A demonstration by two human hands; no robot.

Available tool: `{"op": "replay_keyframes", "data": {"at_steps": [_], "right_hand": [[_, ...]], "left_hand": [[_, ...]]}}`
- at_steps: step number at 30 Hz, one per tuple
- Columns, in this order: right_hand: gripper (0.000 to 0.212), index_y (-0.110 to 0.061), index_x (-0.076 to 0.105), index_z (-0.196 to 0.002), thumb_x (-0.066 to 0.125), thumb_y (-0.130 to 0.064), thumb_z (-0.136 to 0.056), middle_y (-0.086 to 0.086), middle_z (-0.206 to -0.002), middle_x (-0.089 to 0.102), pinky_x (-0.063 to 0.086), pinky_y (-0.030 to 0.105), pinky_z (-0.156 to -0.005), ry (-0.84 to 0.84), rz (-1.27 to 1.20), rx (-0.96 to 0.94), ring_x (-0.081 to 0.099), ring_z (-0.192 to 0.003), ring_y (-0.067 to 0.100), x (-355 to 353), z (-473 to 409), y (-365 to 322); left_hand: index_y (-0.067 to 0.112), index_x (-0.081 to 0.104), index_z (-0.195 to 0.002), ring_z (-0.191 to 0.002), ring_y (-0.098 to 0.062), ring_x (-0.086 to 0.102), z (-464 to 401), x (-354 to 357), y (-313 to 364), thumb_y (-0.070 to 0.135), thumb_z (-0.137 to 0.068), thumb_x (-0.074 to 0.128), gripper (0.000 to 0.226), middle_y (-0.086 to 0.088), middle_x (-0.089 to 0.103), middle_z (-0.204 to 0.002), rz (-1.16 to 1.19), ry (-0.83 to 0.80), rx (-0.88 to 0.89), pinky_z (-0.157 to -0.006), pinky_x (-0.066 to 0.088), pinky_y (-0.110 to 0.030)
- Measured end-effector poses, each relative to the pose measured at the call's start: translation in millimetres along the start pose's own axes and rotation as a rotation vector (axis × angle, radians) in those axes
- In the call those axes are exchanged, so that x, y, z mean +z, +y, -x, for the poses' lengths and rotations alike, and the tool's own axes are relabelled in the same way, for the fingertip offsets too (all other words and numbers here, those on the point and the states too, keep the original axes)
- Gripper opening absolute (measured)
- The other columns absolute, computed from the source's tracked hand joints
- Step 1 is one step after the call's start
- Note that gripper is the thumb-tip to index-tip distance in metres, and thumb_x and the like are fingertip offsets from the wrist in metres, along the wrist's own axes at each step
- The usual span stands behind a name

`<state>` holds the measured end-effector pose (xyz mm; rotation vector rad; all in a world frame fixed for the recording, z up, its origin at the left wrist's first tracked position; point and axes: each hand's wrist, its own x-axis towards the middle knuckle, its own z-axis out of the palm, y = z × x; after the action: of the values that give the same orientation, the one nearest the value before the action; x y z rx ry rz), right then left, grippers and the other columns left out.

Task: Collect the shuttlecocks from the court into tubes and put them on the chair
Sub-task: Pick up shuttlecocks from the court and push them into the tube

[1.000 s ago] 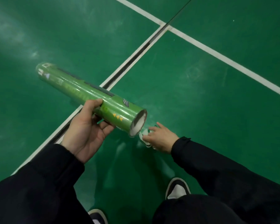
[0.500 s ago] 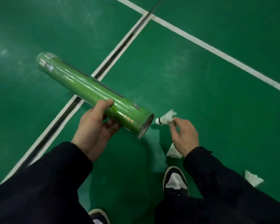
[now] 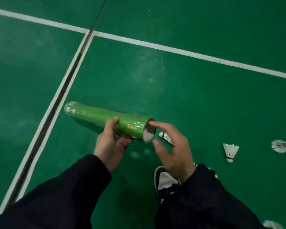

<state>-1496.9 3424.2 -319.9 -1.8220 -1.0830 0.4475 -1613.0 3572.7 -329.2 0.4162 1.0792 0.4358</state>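
Shuttlecock (image 3: pixel 165 137) lies half hidden behind right hand (image 3: pixel 172 151) near tube (image 3: pixel 109 121).

Bare left hand (image 3: pixel 111 146) and bare right hand (image 3: pixel 172 148), no gloves, rings or watch visible. Long black sleeves (image 3: pixel 64 194) down to both wrists, cuffs loose and plain, fabric matte and lightly creased. Black trousers (image 3: pixel 205 212) toward 5 o'clock. Black shoe (image 3: pixel 164 180) with white toe panel and white sole edge at 6 o'clock.
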Motion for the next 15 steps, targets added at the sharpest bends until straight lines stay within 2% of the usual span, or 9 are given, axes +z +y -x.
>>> {"op": "replay_keyframes", "data": {"at_steps": [2,3,4,6,8,9,10,13,15], "right_hand": [[0.02,-0.021,0.064,-0.111,0.056,-0.026,-0.093,-0.006,-0.11,0.069,0.053,0.034,-0.089,0.28,0.012,0.212,0.064,-0.099,0.011,-7.2,-1.5,32.1],[0.015,-0.022,0.063,-0.109,0.058,-0.025,-0.094,-0.005,-0.108,0.067,0.055,0.038,-0.085,0.279,0.105,0.363,0.063,-0.092,0.012,-7.6,-2.4,56.0],[0.016,-0.021,0.061,-0.111,0.061,-0.024,-0.096,-0.002,-0.112,0.065,0.054,0.041,-0.086,0.19,0.243,0.517,0.061,-0.09,0.014,-5.1,-2.5,80.8],[0.037,-0.015,0.056,-0.126,0.069,-0.026,-0.093,0.008,-0.13,0.055,0.049,0.038,-0.097,0.027,0.341,0.77,0.057,-0.099,0.019,5.6,5.5,130.4],[0.067,-0.007,0.046,-0.139,0.08,-0.028,-0.086,0.015,-0.137,0.049,0.043,0.037,-0.103,0.107,0.146,0.978,0.055,-0.112,0.025,16.7,10.3,164.7],[0.074,-0.005,0.043,-0.141,0.083,-0.028,-0.083,0.017,-0.135,0.051,0.044,0.037,-0.102,0.183,0.062,1.025,0.056,-0.115,0.028,20.9,11.0,178.0],[0.071,-0.004,0.045,-0.139,0.083,-0.026,-0.083,0.018,-0.13,0.056,0.046,0.037,-0.098,0.248,0.022,1.026,0.058,-0.114,0.03,24.3,10.2,188.3],[0.032,-0.008,0.066,-0.113,0.076,-0.026,-0.089,0.016,-0.109,0.063,0.046,0.035,-0.087,0.278,0.165,0.894,0.063,-0.103,0.035,29.8,2.2,203.1],[0.023,-0.008,0.07,-0.104,0.073,-0.027,-0.092,0.013,-0.11,0.058,0.046,0.035,-0.088,0.256,0.215,0.779,0.061,-0.098,0.031,29.9,-6.5,190.2]], "left_hand": [[0.012,0.058,-0.11,-0.062,-0.014,0.068,-3.5,-3.4,2.1,0.032,-0.099,0.063,0.024,-0.006,0.064,-0.093,0.022,0.02,0.004,-0.053,0.056,-0.025],[0.011,0.059,-0.114,-0.072,-0.016,0.074,-5.4,-7.2,2.5,0.032,-0.098,0.064,0.027,-0.008,0.069,-0.102,0.017,0.027,0.003,-0.063,0.061,-0.029],[0.011,0.06,-0.117,-0.082,-0.019,0.076,-7.5,-12.1,2.8,0.032,-0.097,0.066,0.029,-0.01,0.071,-0.11,0.012,0.032,0.004,-0.074,0.063,-0.032],[0.011,0.061,-0.118,-0.09,-0.021,0.076,-9.2,-19.6,4.3,0.032,-0.096,0.068,0.032,-0.01,0.073,-0.113,0.007,0.038,0.004,-0.084,0.062,-0.037],[0.011,0.062,-0.119,-0.091,-0.021,0.077,-9.4,-24.6,5.9,0.032,-0.095,0.068,0.032,-0.007,0.076,-0.106,0.008,0.046,0.004,-0.08,0.061,-0.035],[0.011,0.063,-0.119,-0.089,-0.021,0.077,-9.1,-26.0,6.4,0.032,-0.095,0.068,0.032,-0.007,0.076,-0.103,0.013,0.052,0.007,-0.077,0.062,-0.034],[0.01,0.063,-0.118,-0.087,-0.021,0.077,-9.2,-28.1,6.5,0.031,-0.096,0.068,0.031,-0.007,0.077,-0.101,0.018,0.059,0.009,-0.074,0.062,-0.033],[0.008,0.064,-0.117,-0.081,-0.019,0.075,-12.4,-31.2,7.6,0.029,-0.095,0.069,0.031,-0.008,0.077,-0.094,0.018,0.085,0.001,-0.071,0.063,-0.031],[0.007,0.064,-0.116,-0.079,-0.02,0.075,-14.9,-31.4,9.6,0.03,-0.094,0.07,0.032,-0.007,0.077,-0.088,0.012,0.109,0.003,-0.072,0.063,-0.033]]}}
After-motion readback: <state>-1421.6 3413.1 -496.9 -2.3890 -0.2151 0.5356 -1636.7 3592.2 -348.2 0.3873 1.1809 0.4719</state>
